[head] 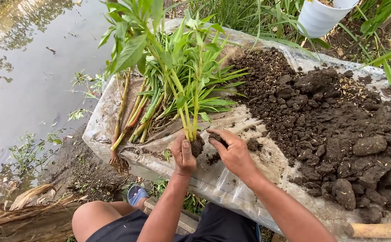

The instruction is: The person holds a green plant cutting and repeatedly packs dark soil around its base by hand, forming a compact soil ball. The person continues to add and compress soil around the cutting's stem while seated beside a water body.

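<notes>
Bare knee (97, 218) + dark shorts (213, 228) at bottom edge, blue sandal (137, 194) just beyond. Left hand (184, 154) clenched round bases of few green cuttings (191, 89), held upright, soil clod (197, 147) stuck at stem ends. Right hand (233, 152) touching clod from right, fingers pinching bit of dark soil. Both over muddy plastic sheet (231, 179). Bundle of cuttings (159, 103) lying on sheet behind hands. Big soil heap (334, 121) on sheet to right. Wooden handle (377, 230) btm right. White bucket (323, 15) top right. Muddy water (29, 67) to left

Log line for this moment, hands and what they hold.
left hand: grips seedling stems at soil ball | right hand: pressing soil clump on | soil pile on plastic sheet
</notes>
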